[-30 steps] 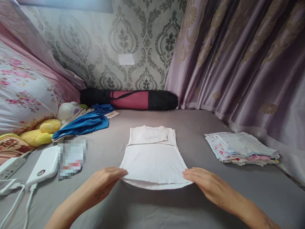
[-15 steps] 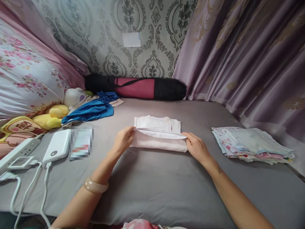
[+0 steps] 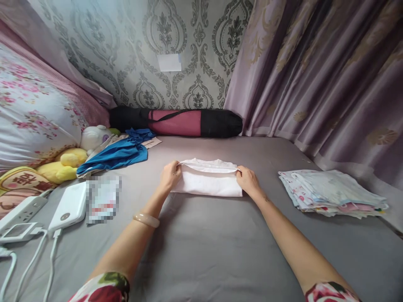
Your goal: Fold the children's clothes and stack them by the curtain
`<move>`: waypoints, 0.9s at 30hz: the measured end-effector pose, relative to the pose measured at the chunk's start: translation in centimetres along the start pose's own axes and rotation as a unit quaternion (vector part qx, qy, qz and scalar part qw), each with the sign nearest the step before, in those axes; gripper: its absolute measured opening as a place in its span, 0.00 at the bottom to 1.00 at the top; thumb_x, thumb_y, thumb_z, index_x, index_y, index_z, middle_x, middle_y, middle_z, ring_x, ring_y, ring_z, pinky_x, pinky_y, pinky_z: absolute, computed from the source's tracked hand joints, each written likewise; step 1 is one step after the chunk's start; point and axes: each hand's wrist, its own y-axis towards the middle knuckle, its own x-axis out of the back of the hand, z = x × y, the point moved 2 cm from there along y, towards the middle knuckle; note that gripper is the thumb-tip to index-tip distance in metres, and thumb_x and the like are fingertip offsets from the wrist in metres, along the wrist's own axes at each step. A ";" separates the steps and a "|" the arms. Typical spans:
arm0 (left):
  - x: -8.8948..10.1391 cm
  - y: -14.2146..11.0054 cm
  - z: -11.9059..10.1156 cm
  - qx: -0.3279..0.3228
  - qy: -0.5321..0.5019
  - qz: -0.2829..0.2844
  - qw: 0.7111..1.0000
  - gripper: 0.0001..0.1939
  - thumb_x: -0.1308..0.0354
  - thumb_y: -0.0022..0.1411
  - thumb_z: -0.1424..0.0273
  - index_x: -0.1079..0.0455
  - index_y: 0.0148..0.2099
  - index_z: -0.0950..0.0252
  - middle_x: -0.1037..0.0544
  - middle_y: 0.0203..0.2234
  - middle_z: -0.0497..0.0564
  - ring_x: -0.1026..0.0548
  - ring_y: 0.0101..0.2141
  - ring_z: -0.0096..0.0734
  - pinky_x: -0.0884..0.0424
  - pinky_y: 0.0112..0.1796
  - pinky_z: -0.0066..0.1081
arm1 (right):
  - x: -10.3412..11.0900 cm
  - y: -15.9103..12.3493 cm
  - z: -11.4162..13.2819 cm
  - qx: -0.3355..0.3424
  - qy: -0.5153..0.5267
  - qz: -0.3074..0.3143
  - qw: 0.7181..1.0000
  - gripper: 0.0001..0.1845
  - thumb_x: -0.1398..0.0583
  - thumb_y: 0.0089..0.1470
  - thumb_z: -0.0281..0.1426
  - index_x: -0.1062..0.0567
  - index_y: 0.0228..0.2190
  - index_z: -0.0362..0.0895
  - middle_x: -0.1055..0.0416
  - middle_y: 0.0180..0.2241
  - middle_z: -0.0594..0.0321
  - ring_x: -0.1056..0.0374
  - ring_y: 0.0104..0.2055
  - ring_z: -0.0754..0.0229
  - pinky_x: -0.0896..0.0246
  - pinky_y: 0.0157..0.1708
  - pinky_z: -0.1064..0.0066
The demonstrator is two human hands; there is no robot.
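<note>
At the centre of the frame, the white shirt [image 3: 208, 184] lay part-folded on the grey sheet [image 3: 204, 251]. The left hand [image 3: 171, 174] pinched its raised edge at one end, the right hand [image 3: 248, 179] at the other. A cloth pile [image 3: 333, 191] sat at middle right.

No legible text, blurred dark characters [image 3: 29, 177] on yellow cushion [image 3: 22, 183]

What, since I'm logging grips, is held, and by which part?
The white garment: left hand and right hand grip opposite ends of its folded-over flap.
</note>
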 end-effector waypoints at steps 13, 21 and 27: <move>-2.8 2.8 -0.7 0.049 0.065 0.000 0.997 0.13 0.57 0.68 0.68 0.32 0.43 0.63 0.23 0.42 0.59 0.26 0.42 0.40 0.37 0.37 0.32 | -0.9 3.5 0.9 -0.086 -0.004 0.039 0.996 0.18 0.51 0.63 0.34 0.27 0.48 0.43 0.26 0.46 0.49 0.30 0.49 0.52 0.41 0.41 0.68; -4.3 3.4 -0.2 0.044 0.110 -0.012 0.993 0.16 0.61 0.71 0.65 0.34 0.46 0.65 0.23 0.40 0.60 0.25 0.40 0.41 0.36 0.37 0.32 | -2.0 3.4 1.4 -0.131 -0.036 0.006 0.991 0.20 0.54 0.66 0.37 0.28 0.47 0.42 0.25 0.45 0.49 0.29 0.47 0.52 0.39 0.42 0.67; -4.6 3.8 0.1 0.030 0.124 -0.002 0.992 0.16 0.61 0.71 0.65 0.35 0.48 0.65 0.24 0.40 0.62 0.24 0.39 0.41 0.36 0.37 0.33 | -2.5 3.4 1.2 -0.137 -0.027 -0.017 0.990 0.19 0.55 0.66 0.35 0.31 0.49 0.40 0.25 0.44 0.47 0.28 0.46 0.50 0.39 0.42 0.65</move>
